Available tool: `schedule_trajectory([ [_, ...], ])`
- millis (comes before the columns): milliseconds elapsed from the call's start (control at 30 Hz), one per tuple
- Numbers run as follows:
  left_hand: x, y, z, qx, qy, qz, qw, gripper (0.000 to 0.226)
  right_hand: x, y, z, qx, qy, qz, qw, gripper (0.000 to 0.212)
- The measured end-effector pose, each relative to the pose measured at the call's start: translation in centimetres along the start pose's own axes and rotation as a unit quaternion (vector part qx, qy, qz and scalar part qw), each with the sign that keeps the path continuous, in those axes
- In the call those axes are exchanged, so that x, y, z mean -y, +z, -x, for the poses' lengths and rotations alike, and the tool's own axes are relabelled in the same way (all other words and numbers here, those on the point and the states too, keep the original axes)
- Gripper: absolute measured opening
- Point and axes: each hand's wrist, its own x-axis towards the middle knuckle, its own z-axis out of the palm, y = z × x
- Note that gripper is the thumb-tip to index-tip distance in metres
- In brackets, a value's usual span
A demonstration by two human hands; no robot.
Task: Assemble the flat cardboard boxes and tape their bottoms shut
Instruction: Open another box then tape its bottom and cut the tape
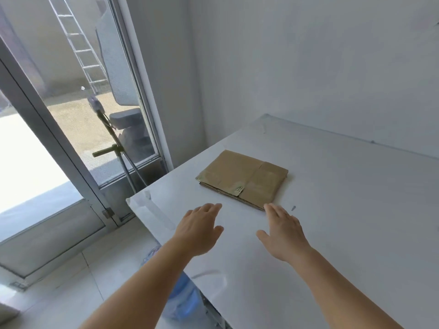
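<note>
A small stack of flat brown cardboard boxes [242, 178] lies on the white table [344, 210], near its far left corner. Old tape runs across the top box. My left hand [200, 227] hovers over the table just in front of the stack, fingers straight and empty. My right hand [283, 231] reaches forward beside it, fingers straight, its fingertips at the stack's near corner. I cannot tell whether they touch the cardboard.
White walls close in the table at the back and right. To the left stands a glass door [78, 129] with a tripod stand [116, 148] behind the table's corner. A blue water bottle [183, 298] sits on the floor under the table's left edge.
</note>
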Motion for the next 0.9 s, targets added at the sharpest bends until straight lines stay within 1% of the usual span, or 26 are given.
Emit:
schedule_trajectory([
  [100,1.5,0.2,-2.8,-0.001,0.001,-0.001,1.000,0.059,0.1,0.5,-2.4,0.008,0.024,-0.005,1.000,0.067],
  [267,5.0,0.5,-7.9,-0.017,0.002,-0.001,1.000,0.060,0.6,1.6,-6.3,0.006,0.075,-0.013,0.997,0.066],
  [367,7.1,0.8,-11.1,0.000,0.014,0.004,1.000,0.059,1.2,2.2,-8.4,-0.005,0.112,-0.025,0.993,0.063],
  [467,8.6,1.1,-14.1,0.019,0.042,0.012,0.999,0.058,2.1,2.9,-10.3,-0.019,0.165,-0.038,0.985,0.065],
  [600,10.4,1.5,-17.7,0.020,0.075,0.037,0.996,0.053,3.0,3.6,-12.2,-0.045,0.238,-0.058,0.968,0.068],
  [733,11.6,2.3,-20.3,0.057,0.090,0.033,0.994,0.056,3.3,4.4,-13.2,-0.039,0.332,-0.082,0.939,0.075],
  [800,12.0,2.8,-21.1,0.077,0.082,0.043,0.993,0.059,3.3,4.8,-13.5,-0.033,0.366,-0.102,0.924,0.079],
  [900,12.6,3.3,-21.8,0.098,0.058,0.070,0.991,0.064,3.3,5.3,-13.9,-0.041,0.393,-0.112,0.912,0.083],
])
